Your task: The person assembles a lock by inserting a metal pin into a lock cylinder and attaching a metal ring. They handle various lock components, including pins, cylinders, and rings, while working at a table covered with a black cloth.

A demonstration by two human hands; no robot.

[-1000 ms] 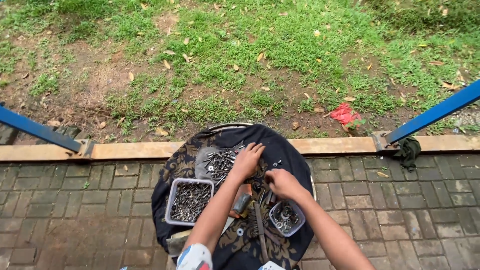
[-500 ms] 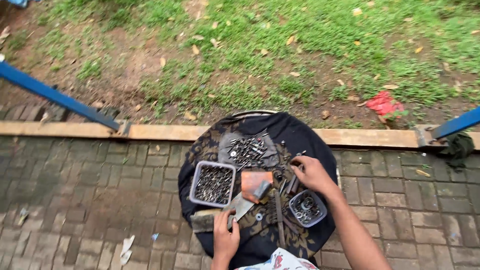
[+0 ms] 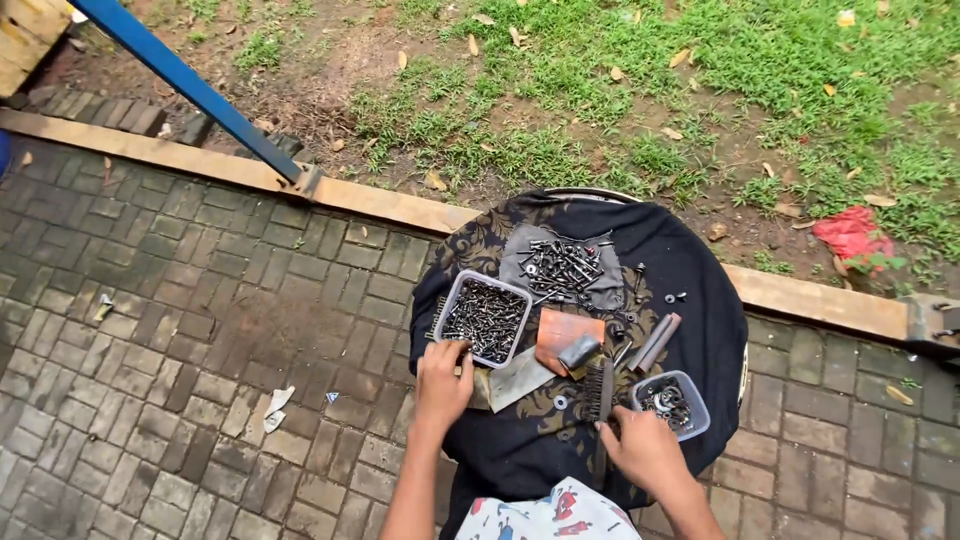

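Outdoor spot: brick paving takes up the left and bottom, with a wooden curb running across and patchy grass with dead leaves behind it. A blue metal bar slants down from the top left to the curb, and there's a red scrap lying in the grass on the right.

In the middle sits a round table covered by a dark patterned cloth. On the cloth there's a grey rag with a loose pile of bolts on it, and a clear tub full of small screws at the left. Right of the tub is an orange-brown piece, then two short rods lying side by side, and a smaller tub with washers and nuts near the right front. A wire brush lies upright-ish between the two tubs, and a flat grey blade lies just in front of the big tub.

Left hand is at the near edge of the big tub, fingers curled over its rim, touching it; can't tell if it's pinching anything. Right hand is right below the brush and the small tub, fingers loosely bent, with the brush handle at its fingertips. Can't say for sure whether it's actually gripping it.
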